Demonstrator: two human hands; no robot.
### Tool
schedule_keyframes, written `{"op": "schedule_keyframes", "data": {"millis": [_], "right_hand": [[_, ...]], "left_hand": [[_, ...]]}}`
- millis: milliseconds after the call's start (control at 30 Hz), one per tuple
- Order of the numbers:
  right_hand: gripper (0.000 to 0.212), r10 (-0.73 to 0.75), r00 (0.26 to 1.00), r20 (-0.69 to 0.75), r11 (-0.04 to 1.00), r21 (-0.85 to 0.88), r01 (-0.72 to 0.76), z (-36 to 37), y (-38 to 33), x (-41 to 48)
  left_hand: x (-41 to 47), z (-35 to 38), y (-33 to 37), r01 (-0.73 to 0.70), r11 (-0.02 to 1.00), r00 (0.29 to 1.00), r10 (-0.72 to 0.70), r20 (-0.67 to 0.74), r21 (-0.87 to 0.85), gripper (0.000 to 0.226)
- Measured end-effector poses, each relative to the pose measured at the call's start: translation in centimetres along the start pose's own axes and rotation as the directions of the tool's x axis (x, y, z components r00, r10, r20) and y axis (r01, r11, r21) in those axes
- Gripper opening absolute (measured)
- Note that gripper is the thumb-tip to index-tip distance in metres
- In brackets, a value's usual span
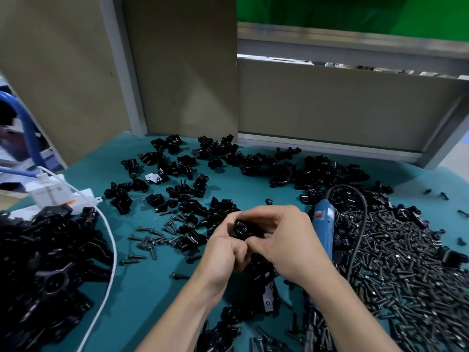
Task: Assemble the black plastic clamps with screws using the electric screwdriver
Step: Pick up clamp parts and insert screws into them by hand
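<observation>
Both hands meet over the middle of the teal table [152,283]. My left hand [223,252] and my right hand [284,240] together grip one black plastic clamp [245,229], fingers wrapped around it so most of it is hidden. The blue electric screwdriver [326,224] lies on the table just right of my right hand, untouched, its black cord [360,224] looping behind it. Loose black clamp parts [177,168] are scattered across the far half of the table. A large heap of dark screws [406,262] fills the right side.
A pile of bigger black plastic parts [50,262] covers the left edge, with a white cable [111,250] running across it and a white power strip [55,194] behind. Several loose screws [149,240] lie left of my hands. Cardboard panels [177,59] wall off the back.
</observation>
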State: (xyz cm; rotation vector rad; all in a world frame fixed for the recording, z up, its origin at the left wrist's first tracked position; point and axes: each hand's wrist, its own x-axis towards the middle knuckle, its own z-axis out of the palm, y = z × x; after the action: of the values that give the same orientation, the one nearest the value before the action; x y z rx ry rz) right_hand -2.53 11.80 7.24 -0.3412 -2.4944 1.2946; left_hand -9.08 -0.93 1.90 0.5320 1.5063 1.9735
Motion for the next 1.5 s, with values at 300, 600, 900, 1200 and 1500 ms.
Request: {"op": "schedule_keyframes", "data": {"millis": [300, 600, 900, 1200, 1500], "right_hand": [[0.068, 0.126, 0.988, -0.088, 0.992, -0.009, -0.127, -0.3, 0.1, 0.0], [0.057, 0.147, 0.989, -0.016, 0.934, -0.325, -0.144, -0.8, -2.0, -0.5], [0.031, 0.534, 0.721, 0.441, 0.534, -0.837, 0.116, 0.2, -6.6, -4.8], [0.027, 0.418, 0.791, 0.448, 0.536, -0.824, 0.183, 2.4, -5.9, -5.2], [0.038, 0.413, 0.817, 0.404, 0.485, -0.856, 0.178, 2.5, -4.8, -4.9]], "left_hand": [[0.5, 0.5, 0.8, -0.04, 0.998, 0.999, 0.04, -0.003, -0.043, 0.028], [0.6, 0.5, 0.9, -0.024, 0.988, 0.987, -0.002, -0.163, -0.154, 0.016], [1.4, -0.9, 1.0, -0.048, 0.978, 0.955, -0.015, -0.297, -0.205, 0.016], [1.6, -1.4, 0.5, -0.047, 0.983, 0.959, -0.004, -0.282, -0.175, 0.017], [2.1, -1.5, 0.0, -0.036, 0.988, 0.958, -0.01, -0.287, -0.152, 0.012]]}}
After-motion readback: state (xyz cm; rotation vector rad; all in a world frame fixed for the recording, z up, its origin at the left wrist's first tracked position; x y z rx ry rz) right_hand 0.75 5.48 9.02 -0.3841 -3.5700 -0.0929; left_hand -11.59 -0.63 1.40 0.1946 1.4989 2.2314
